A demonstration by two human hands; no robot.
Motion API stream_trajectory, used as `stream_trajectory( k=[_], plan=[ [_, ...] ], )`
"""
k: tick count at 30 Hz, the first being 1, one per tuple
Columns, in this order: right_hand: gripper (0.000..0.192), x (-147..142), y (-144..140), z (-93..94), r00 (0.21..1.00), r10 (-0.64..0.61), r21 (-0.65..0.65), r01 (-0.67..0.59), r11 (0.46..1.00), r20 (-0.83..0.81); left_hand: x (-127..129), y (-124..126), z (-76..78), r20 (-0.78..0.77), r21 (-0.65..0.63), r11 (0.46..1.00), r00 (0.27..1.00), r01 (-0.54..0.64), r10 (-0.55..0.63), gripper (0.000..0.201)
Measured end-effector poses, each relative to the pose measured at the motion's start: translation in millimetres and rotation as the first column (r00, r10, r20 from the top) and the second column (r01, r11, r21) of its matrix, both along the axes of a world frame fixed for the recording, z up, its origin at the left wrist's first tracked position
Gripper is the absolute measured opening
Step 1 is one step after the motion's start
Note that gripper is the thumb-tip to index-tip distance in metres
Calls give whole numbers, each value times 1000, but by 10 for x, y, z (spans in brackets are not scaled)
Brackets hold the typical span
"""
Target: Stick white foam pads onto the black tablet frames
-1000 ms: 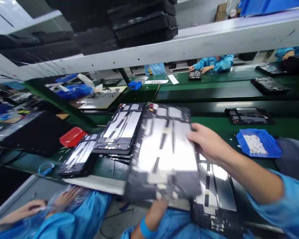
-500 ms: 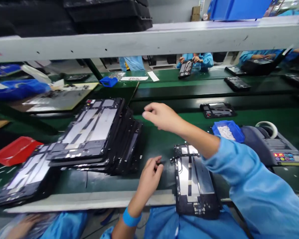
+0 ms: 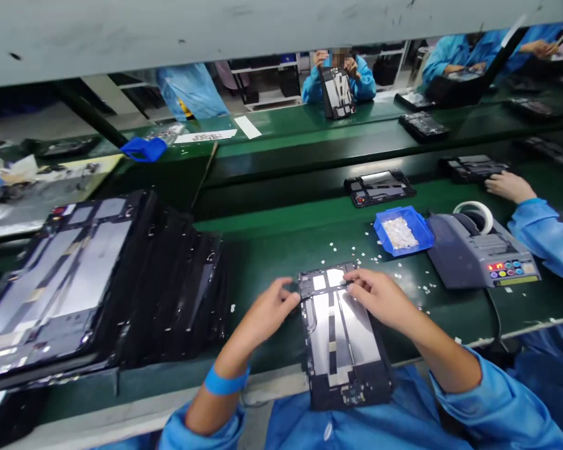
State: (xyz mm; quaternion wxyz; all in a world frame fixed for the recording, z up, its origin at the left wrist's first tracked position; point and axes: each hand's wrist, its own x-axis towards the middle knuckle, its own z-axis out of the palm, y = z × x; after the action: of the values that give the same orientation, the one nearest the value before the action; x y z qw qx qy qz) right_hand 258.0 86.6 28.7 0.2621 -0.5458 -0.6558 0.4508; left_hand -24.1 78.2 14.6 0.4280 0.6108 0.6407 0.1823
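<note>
Tablet frame point(image 3: 340, 334) lies between both hands, fingertips touching.

Both hands, left hand point(image 3: 267, 309) and right hand point(image 3: 378, 297), on tablet frame point(image 3: 340, 337)

We reach both forearms forward from blue sleeves, a blue band on our left wrist. Our left hand point(image 3: 267, 307) lies palm down, fingers curled and loosely bent. Our right hand point(image 3: 378, 299) lies palm down too, thumb and forefinger pinched together at the tips.
</note>
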Motion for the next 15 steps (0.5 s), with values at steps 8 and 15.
stream_trajectory(
  k=[8, 15],
  plan=[
    [28, -588, 140, -130, 962, 250, 264, -270, 926, 105, 124, -254, -76, 256, 143, 953, 940, -269, 226, 28],
    [21, -897, 257, -228, 970, 243, 119, -238, 964, -29, 209, -89, -56, 404, 92, 918, 857, -386, 320, 23]
  ],
)
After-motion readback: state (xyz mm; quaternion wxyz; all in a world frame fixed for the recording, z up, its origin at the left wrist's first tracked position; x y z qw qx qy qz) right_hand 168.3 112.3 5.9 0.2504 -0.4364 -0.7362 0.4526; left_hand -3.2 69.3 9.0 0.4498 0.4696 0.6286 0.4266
